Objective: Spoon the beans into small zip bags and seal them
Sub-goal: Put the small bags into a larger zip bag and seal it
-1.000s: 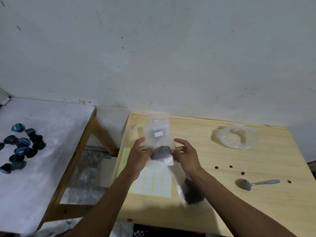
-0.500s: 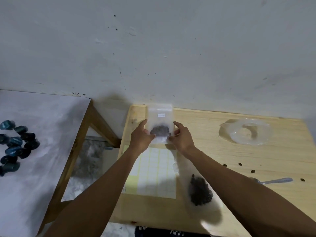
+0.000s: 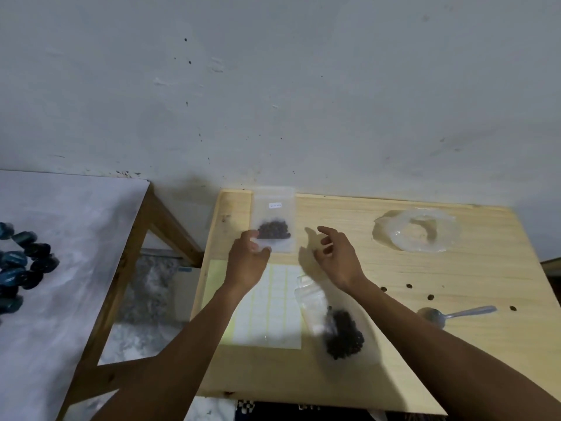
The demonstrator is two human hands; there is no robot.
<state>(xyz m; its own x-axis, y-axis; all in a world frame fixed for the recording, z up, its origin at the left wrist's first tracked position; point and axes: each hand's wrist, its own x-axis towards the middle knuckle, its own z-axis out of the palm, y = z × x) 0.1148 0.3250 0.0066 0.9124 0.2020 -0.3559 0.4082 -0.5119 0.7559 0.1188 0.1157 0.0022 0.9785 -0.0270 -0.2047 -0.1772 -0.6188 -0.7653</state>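
Note:
A small clear zip bag (image 3: 274, 208) with a white label and a clump of dark beans in its bottom lies flat at the back left corner of the wooden table (image 3: 394, 375). My left hand (image 3: 247, 262) pinches the bag's lower left corner. My right hand (image 3: 337, 256) hovers just right of the bag, fingers apart and holding nothing. A larger clear bag of dark beans (image 3: 343, 332) lies near the front, partly under my right forearm. A metal spoon (image 3: 455, 314) rests at the right.
A sheet of white stickers (image 3: 267, 311) lies between my arms. Crumpled clear plastic (image 3: 416, 229) sits at the back right. A few loose beans (image 3: 409, 286) dot the table's right side. A second, white-topped table with dark blue objects (image 3: 18, 262) stands left.
The small bag went from held up in both hands to lying at the table's back left corner. My right hand let go and moved right; my left hand stays on the bag's corner.

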